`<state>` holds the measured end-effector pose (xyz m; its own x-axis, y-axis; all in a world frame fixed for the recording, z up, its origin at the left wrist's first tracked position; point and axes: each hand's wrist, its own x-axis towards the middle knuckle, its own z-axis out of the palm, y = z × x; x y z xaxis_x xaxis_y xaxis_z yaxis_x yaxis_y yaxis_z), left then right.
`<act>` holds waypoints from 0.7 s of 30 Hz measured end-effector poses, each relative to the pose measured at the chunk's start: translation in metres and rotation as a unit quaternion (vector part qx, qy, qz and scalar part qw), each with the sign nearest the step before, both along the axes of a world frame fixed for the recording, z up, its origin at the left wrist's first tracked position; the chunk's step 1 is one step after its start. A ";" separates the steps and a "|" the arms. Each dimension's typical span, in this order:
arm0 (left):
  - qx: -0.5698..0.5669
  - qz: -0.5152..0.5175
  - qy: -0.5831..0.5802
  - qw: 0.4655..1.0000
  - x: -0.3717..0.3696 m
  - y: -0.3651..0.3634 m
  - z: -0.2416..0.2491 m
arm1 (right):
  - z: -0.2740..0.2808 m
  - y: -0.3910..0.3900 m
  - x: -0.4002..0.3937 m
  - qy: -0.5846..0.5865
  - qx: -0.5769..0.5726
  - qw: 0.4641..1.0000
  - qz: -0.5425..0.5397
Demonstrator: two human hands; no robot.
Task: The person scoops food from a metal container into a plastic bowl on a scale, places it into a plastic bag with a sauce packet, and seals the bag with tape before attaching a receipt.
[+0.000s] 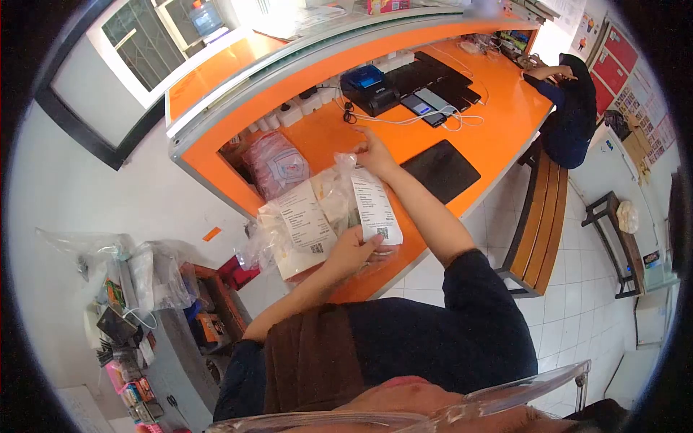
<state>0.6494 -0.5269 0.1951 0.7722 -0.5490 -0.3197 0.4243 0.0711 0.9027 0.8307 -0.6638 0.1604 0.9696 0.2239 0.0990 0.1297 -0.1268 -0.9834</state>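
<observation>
Two clear plastic packages lie side by side on the orange counter [498, 108], each with a printed receipt on it. My left hand [352, 251] rests over the lower part of the right receipt [372, 202], its fingers bent against the paper and plastic. My right hand [372, 153] is at the top of that package, fingers closed around the gathered plastic [345, 164]. The left receipt [304, 220] lies on the other package, left of my left hand. A pink plastic-wrapped bundle [278, 167] sits just behind the packages.
A receipt printer [369, 88], phones [424, 107] with white cables and a black tablet-like slab [442, 172] are on the counter. A person [570, 112] sits at its far right end by a wooden bench [538, 224]. Lower left, a cluttered shelf [170, 353] stands.
</observation>
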 end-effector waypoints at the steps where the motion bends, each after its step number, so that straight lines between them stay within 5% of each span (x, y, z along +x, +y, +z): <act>1: -0.002 0.000 0.008 1.000 0.000 0.000 0.000 | 0.001 0.001 0.003 0.038 -0.005 0.999 0.014; 7: 0.019 0.005 -0.006 1.000 -0.002 -0.002 0.005 | -0.029 0.014 0.031 0.250 0.144 0.956 0.053; 12: 0.006 0.005 -0.024 1.000 0.003 0.000 -0.019 | 0.016 -0.024 -0.061 0.010 0.170 0.964 -0.204; 14: 0.003 0.008 -0.038 0.999 0.002 -0.001 -0.019 | 0.008 -0.045 -0.121 -0.010 0.203 0.963 -0.175; 21: -0.005 0.018 -0.053 0.998 -0.001 -0.004 -0.022 | 0.000 -0.024 -0.242 0.114 0.138 0.962 -0.204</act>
<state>0.6486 -0.5314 0.1727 0.8206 -0.5237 -0.2288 0.3227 0.0942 0.9418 0.5890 -0.6881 0.1608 0.9747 -0.1844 -0.1266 -0.0996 0.1489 -0.9838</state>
